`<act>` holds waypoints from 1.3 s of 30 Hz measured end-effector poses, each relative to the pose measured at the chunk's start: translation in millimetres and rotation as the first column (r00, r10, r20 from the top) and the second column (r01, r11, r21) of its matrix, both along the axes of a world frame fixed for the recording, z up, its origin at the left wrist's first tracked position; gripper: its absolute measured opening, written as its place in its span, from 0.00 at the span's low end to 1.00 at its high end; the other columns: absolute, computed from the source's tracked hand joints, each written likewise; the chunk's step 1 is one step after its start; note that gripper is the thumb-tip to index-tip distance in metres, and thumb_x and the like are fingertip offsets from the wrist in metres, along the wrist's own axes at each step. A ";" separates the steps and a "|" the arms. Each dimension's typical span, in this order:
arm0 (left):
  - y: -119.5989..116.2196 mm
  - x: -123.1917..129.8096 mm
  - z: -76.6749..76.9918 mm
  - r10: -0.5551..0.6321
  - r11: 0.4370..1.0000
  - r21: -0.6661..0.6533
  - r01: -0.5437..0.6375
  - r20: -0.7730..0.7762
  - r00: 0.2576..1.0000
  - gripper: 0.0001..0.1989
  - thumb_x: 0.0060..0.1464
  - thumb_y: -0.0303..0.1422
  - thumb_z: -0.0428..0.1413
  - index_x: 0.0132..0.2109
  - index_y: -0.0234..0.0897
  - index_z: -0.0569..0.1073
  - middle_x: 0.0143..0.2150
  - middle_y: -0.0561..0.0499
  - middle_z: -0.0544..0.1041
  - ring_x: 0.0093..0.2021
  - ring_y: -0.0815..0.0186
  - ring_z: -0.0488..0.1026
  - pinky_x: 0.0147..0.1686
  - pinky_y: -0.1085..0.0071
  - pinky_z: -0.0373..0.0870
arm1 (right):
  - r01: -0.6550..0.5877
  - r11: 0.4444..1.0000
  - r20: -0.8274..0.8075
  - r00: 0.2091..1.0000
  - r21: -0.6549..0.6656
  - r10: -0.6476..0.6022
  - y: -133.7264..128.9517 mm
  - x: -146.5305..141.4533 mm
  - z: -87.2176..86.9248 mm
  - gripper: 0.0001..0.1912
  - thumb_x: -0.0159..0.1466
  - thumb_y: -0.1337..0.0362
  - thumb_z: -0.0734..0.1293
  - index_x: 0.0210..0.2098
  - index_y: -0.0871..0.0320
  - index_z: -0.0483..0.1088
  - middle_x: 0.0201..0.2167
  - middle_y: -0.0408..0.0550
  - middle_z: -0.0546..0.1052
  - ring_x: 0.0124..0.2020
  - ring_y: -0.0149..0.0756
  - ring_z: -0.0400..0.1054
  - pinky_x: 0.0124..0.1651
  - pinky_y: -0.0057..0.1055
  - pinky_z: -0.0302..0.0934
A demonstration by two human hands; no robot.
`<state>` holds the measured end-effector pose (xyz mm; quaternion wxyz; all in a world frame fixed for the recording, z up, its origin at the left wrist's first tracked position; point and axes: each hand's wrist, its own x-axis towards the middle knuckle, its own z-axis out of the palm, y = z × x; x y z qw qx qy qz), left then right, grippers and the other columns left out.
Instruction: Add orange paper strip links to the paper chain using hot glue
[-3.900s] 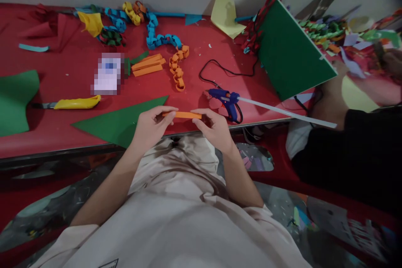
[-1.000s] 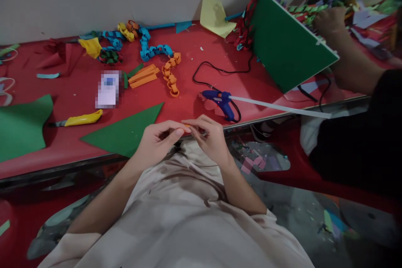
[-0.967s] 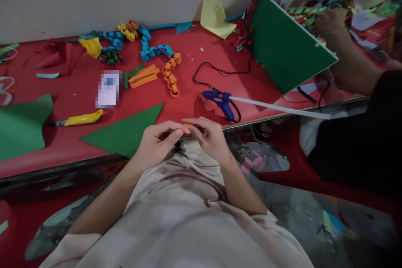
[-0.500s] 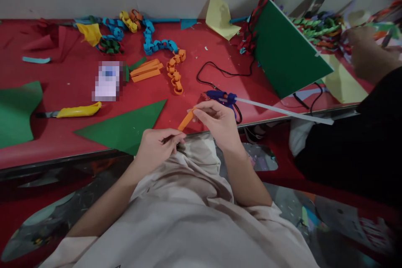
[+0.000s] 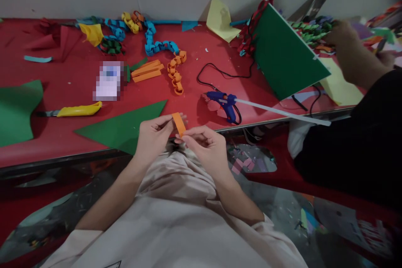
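Between my two hands, over the table's front edge, is an orange paper strip point(image 5: 179, 124). My left hand point(image 5: 156, 135) pinches it near its upper end, and my right hand point(image 5: 205, 144) grips its lower end between thumb and fingers. Just beyond my right hand, a blue glue gun point(image 5: 223, 99) lies on its side with a long clear glue stick point(image 5: 282, 111) poking out of its back. A paper chain point(image 5: 176, 73) of orange links joins a blue part farther back. Several loose orange strips point(image 5: 147, 70) lie left of that chain.
On the red table point(image 5: 188, 104) lie a green paper sheet point(image 5: 125, 127) and a yellow utility knife point(image 5: 80, 110). A green board point(image 5: 287, 54) leans at the right, with a black cord near it. A co-worker's hand point(image 5: 351, 50) reaches among paper chains at far right.
The strip has turned, its upper end now leaning left. My right hand has moved down and left, away from the glue gun; my left hand has risen slightly. The co-worker's hand has shifted left.
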<state>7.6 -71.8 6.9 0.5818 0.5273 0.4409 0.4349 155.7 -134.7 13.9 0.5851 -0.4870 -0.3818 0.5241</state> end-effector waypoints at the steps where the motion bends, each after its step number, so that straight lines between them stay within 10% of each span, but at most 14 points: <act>1: 0.3 2.0 2.5 -0.021 0.997 -0.071 0.027 0.085 0.996 0.20 0.57 0.47 0.65 0.48 0.36 0.84 0.50 0.41 0.85 0.49 0.54 0.83 0.45 0.63 0.82 | 0.012 1.000 -0.010 1.000 -0.013 -0.012 0.2 -2.4 -3.0 0.14 0.60 0.56 0.78 0.41 0.53 0.75 0.33 0.44 0.86 0.35 0.40 0.84 0.44 0.34 0.79; 7: -6.0 11.7 11.6 0.006 0.974 -0.217 0.057 0.279 0.960 0.22 0.55 0.53 0.65 0.41 0.37 0.82 0.50 0.40 0.85 0.55 0.50 0.81 0.44 0.61 0.81 | 0.065 0.997 0.113 0.991 0.046 -0.070 5.5 -5.0 -18.3 0.09 0.62 0.57 0.76 0.38 0.54 0.77 0.35 0.44 0.85 0.36 0.35 0.82 0.43 0.30 0.78; 12: -10.0 10.5 -1.2 -0.111 0.992 0.068 0.105 0.101 0.989 0.22 0.58 0.54 0.63 0.33 0.39 0.79 0.60 0.41 0.80 0.63 0.50 0.75 0.60 0.54 0.75 | 0.004 1.000 0.060 0.998 0.023 -0.005 15.0 13.0 -17.1 0.14 0.63 0.51 0.75 0.38 0.54 0.78 0.32 0.43 0.84 0.29 0.34 0.79 0.34 0.30 0.78; 19: -4.2 3.3 -1.5 -0.118 0.851 0.476 0.220 -0.235 0.965 0.16 0.66 0.42 0.58 0.32 0.42 0.81 0.63 0.45 0.78 0.67 0.55 0.69 0.68 0.51 0.64 | 0.025 0.998 0.147 0.989 0.054 -0.033 15.3 27.9 -3.7 0.14 0.65 0.55 0.74 0.48 0.53 0.78 0.35 0.44 0.86 0.37 0.37 0.83 0.44 0.32 0.79; 24: -4.9 3.1 -1.6 -0.023 0.882 0.425 0.202 -0.389 0.921 0.12 0.63 0.32 0.56 0.31 0.41 0.80 0.55 0.46 0.83 0.57 0.58 0.76 0.61 0.56 0.71 | -0.061 0.947 0.634 0.756 0.315 -0.163 4.5 19.9 -10.5 0.12 0.71 0.63 0.68 0.51 0.47 0.80 0.48 0.43 0.85 0.45 0.37 0.83 0.54 0.32 0.77; 30: 1.2 0.3 -11.1 -0.039 0.920 0.357 0.162 -0.328 0.944 0.10 0.62 0.30 0.56 0.36 0.40 0.82 0.44 0.45 0.83 0.49 0.59 0.78 0.54 0.60 0.73 | -0.346 0.857 0.820 0.554 0.383 -0.143 -7.5 16.0 -23.0 0.30 0.72 0.73 0.58 0.72 0.54 0.62 0.68 0.50 0.70 0.70 0.42 0.65 0.72 0.44 0.65; 39: -1.7 6.0 0.5 -0.247 0.947 0.212 0.241 0.005 0.969 0.20 0.60 0.53 0.62 0.34 0.40 0.83 0.43 0.45 0.71 0.48 0.60 0.72 0.51 0.64 0.71 | -0.114 0.976 0.198 0.977 0.185 0.077 4.7 26.6 -19.2 0.31 0.63 0.56 0.77 0.64 0.48 0.71 0.62 0.51 0.78 0.64 0.43 0.73 0.67 0.41 0.69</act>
